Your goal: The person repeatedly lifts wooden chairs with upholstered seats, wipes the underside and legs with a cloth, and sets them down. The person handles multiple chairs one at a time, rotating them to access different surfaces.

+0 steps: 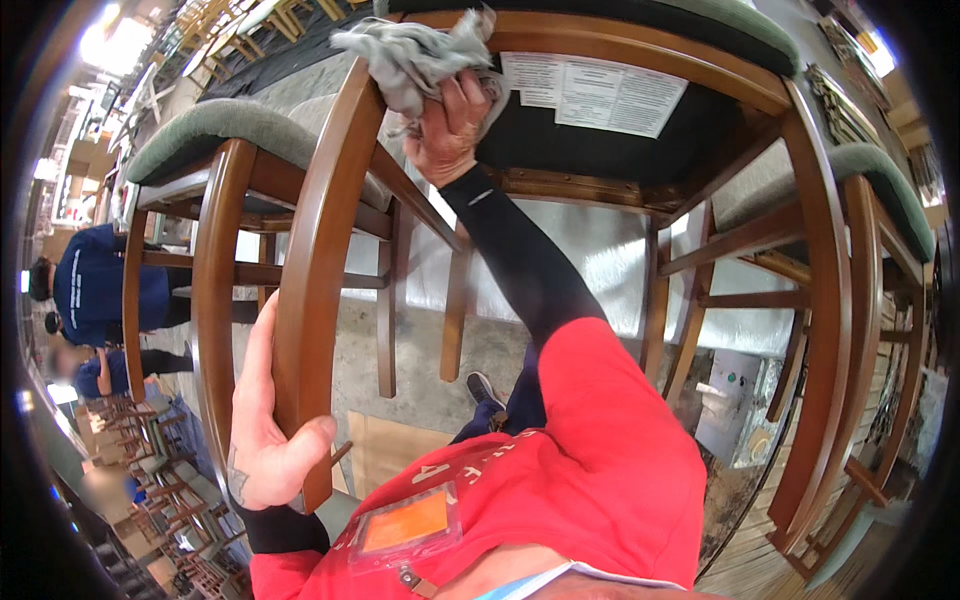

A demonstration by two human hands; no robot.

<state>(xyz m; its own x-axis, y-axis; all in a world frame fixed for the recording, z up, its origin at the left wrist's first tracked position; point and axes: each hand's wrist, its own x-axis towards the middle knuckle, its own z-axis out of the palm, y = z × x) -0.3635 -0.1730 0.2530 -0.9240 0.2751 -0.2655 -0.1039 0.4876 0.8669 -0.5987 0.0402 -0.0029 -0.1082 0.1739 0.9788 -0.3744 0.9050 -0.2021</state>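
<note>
A wooden chair [640, 38] with brown legs and a grey-green padded seat is tipped up in front of me, its dark underside and paper labels [622, 97] showing. My right hand [447, 130] reaches up and grips a crumpled grey cloth [415, 60]. The cloth presses on the frame where the front left chair leg [322, 230] meets the seat. Lower down, my left hand [272, 430] holds the other end of that leg, thumb on the near side and fingers along its left side.
Similar upholstered chairs stand close at the left [225, 125] and right [870, 190]. Silvery sheeting [600, 265] lies behind the legs. A flat cardboard piece [390, 455] is on the concrete floor. People in dark blue shirts [90, 285] stand at far left, among more chairs.
</note>
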